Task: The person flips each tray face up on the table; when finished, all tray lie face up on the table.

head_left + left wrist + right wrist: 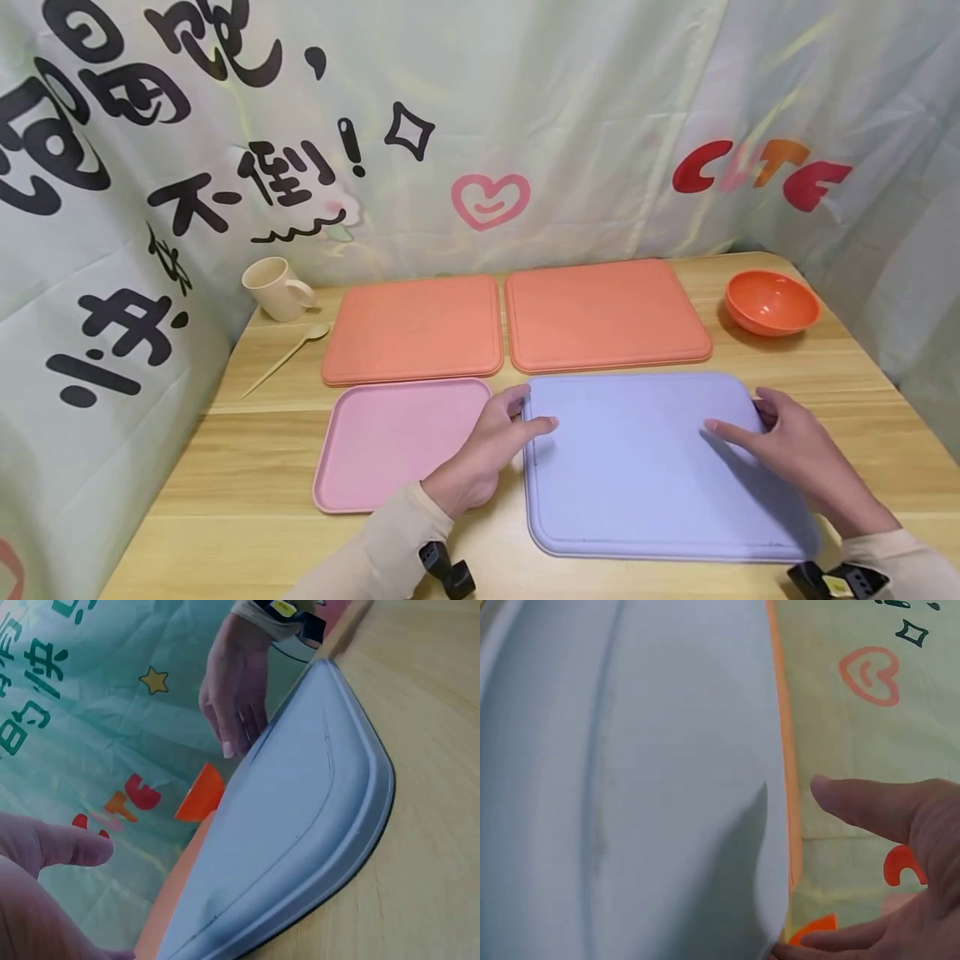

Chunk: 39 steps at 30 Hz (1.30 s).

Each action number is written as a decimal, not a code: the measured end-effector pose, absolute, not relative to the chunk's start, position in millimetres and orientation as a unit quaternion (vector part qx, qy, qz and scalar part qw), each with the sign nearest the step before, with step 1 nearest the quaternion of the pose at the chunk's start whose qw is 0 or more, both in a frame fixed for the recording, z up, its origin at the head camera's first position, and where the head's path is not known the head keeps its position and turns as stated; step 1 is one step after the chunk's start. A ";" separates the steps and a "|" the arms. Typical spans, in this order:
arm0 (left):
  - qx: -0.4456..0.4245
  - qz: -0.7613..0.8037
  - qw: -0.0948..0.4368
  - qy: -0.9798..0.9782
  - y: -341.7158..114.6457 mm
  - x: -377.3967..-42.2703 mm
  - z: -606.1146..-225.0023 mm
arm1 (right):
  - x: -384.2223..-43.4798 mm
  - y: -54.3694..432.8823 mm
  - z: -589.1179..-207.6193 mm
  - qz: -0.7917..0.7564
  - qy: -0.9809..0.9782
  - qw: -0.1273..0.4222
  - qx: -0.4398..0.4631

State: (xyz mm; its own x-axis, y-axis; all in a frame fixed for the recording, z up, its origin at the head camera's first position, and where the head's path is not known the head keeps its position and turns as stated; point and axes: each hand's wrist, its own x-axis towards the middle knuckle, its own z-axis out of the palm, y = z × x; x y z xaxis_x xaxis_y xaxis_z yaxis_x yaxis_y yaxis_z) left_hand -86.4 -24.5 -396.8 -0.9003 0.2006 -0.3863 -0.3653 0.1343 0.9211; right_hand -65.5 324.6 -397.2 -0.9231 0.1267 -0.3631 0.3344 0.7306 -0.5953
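Note:
A lavender tray [652, 475] lies on the table with its flat underside facing up. At its left edge is my left hand [498, 437], fingers right at the rim and the thumb stretched out over the surface. My right hand [798, 450] is at the tray's upper right edge, the fingertips partly hidden behind the rim. In the right wrist view, the right thumb [870, 802] stands straight and apart from the tray. A pink tray [397, 442], hollow side up, lies left of the lavender one, partly covered by my left hand.
Two orange trays [420, 327] lie side by side behind, flat sides up. A beige mug [273, 290] stands at the back left, with a beige spoon [288, 357] in front. An orange bowl [772, 304] is at the back right. A printed curtain [585, 125] hangs behind the table.

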 end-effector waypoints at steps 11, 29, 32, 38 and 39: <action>-0.071 0.684 0.177 0.705 -27.2 -88.4 -393.4 | -64.4 324.3 -391.0 -0.447 0.866 0.130 0.181; -0.024 0.726 0.156 0.669 -50.1 -102.0 -356.6 | -56.6 314.7 -365.3 -0.530 0.828 0.009 0.180; 0.011 0.700 0.131 0.702 -54.9 -104.7 -349.5 | -55.3 314.1 -361.2 -0.556 0.813 -0.009 0.173; 0.051 0.645 0.079 0.759 -60.2 -103.4 -338.5 | -50.7 311.7 -351.1 -0.613 0.774 -0.041 0.152; 0.055 0.639 0.072 0.764 -60.8 -102.4 -337.1 | -49.2 311.0 -349.7 -0.619 0.770 -0.047 0.148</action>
